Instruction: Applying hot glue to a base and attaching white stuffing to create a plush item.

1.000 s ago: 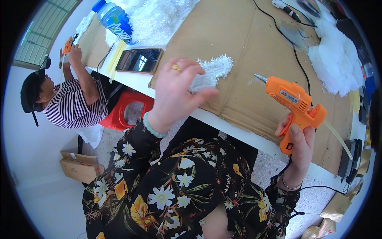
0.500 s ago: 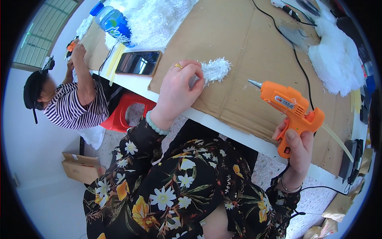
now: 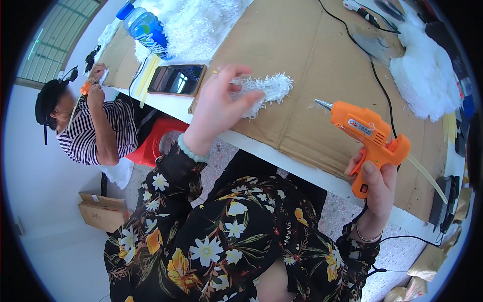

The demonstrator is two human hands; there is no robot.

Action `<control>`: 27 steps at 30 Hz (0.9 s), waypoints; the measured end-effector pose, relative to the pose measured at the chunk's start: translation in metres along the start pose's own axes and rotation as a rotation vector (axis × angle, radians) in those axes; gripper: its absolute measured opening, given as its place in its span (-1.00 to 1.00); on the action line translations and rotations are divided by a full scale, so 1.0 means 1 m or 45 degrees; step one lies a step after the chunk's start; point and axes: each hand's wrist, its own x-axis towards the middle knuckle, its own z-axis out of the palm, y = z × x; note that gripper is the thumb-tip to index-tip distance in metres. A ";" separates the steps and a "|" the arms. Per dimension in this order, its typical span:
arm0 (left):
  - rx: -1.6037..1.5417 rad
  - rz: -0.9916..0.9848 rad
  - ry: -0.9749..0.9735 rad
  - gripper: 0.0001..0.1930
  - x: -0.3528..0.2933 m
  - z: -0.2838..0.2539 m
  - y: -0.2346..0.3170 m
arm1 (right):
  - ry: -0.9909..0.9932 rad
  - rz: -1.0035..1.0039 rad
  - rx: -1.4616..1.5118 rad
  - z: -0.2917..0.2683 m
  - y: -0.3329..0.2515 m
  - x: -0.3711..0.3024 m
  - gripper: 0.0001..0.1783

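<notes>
My right hand [image 3: 376,183] grips an orange hot glue gun [image 3: 370,136] by its handle. Its metal nozzle points up and left, over the cardboard, and a pale glue stick [image 3: 427,177] trails out of its back. My left hand [image 3: 220,104] is open, thumb and fingers spread apart around a small white fluffy piece [image 3: 274,89]. That piece lies on the cardboard sheet [image 3: 312,116], its left end partly hidden by my fingers. The thumb seems to touch it.
A phone [image 3: 176,79] and a blue-labelled bottle [image 3: 146,31] are left of the cardboard. White fluffy material [image 3: 204,25] is piled behind, more [image 3: 427,83] at right. A black cable [image 3: 381,90] crosses the cardboard. A person in stripes [image 3: 100,126] sits at left.
My left hand's fingers have spread apart from a pinch, uncovering more of the fluffy piece. My right hand and the glue gun stay nearly still. The other person's hands have moved closer to their head.
</notes>
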 end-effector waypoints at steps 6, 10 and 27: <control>0.314 0.241 -0.067 -0.57 0.010 0.010 -0.002 | 0.046 0.021 -0.063 0.000 -0.003 -0.001 -0.48; 0.331 0.239 -0.103 -0.61 0.016 0.003 -0.009 | 0.051 0.015 -0.069 0.003 -0.003 -0.001 -0.47; 0.579 0.750 -0.252 -0.52 -0.066 -0.015 0.020 | 0.074 0.059 -0.088 0.002 0.002 0.000 -0.45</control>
